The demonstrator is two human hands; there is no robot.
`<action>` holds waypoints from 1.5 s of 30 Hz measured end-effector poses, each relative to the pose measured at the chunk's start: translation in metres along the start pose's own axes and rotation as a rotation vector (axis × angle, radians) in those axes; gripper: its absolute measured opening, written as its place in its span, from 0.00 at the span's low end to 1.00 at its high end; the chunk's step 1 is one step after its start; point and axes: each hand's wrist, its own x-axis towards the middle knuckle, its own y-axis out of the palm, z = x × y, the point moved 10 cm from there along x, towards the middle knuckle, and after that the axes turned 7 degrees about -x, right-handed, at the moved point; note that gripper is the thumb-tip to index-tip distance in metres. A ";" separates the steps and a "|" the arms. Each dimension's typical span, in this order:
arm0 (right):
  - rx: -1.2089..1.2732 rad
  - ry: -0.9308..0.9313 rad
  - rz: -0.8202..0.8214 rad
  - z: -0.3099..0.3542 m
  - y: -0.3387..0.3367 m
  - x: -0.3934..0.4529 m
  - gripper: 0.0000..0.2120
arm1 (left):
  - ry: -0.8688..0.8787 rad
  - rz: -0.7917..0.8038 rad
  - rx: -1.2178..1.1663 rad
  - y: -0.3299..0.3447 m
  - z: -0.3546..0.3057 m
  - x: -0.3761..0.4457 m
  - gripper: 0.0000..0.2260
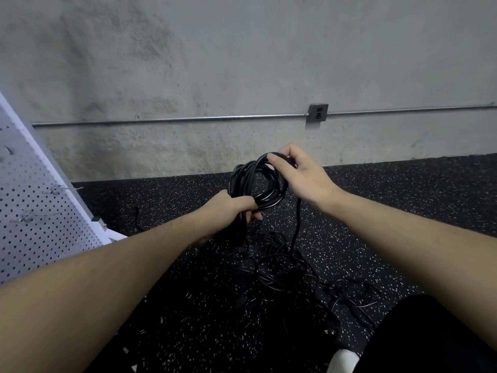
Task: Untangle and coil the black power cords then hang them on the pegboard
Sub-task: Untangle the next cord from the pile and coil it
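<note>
A coil of black power cord (243, 176) hangs in the air in front of the wall. My left hand (228, 211) grips the bottom of the coil, fingers curled round its strands. My right hand (298, 173) pinches the top loop between thumb and fingers. A loose strand (298, 222) trails from the coil down to a tangle of black cords (282, 275) on the speckled floor. The white pegboard (40, 211) leans at the left, with metal hooks (57, 189) sticking out of it.
A concrete wall rises ahead with a metal conduit (188, 119) and an outlet box (318, 113). The black speckled rubber floor (403, 197) runs to the wall. My dark trouser leg (430, 340) and a white sock (344, 360) lie at the bottom right.
</note>
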 end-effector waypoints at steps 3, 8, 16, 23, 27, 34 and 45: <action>0.152 0.039 -0.069 -0.003 -0.001 -0.002 0.10 | 0.056 0.031 -0.068 0.007 -0.009 0.000 0.13; 0.599 0.339 0.056 -0.024 0.024 -0.011 0.36 | 0.110 0.077 -0.079 0.011 -0.016 -0.001 0.15; 0.935 0.421 0.015 -0.013 0.036 -0.007 0.08 | 0.023 0.061 -0.150 0.007 0.000 0.006 0.17; 1.058 0.427 0.061 -0.010 0.032 -0.004 0.07 | -0.123 0.339 -0.492 0.049 0.001 0.004 0.19; 1.034 0.418 0.074 -0.009 0.031 -0.007 0.16 | -0.114 0.343 -0.579 0.050 -0.001 0.006 0.12; 0.377 0.289 0.673 -0.033 0.076 -0.043 0.22 | 0.003 0.151 -0.677 0.019 -0.026 0.012 0.09; -0.467 0.143 1.044 -0.063 0.093 -0.075 0.17 | -0.003 -0.183 -0.513 -0.050 -0.004 0.020 0.21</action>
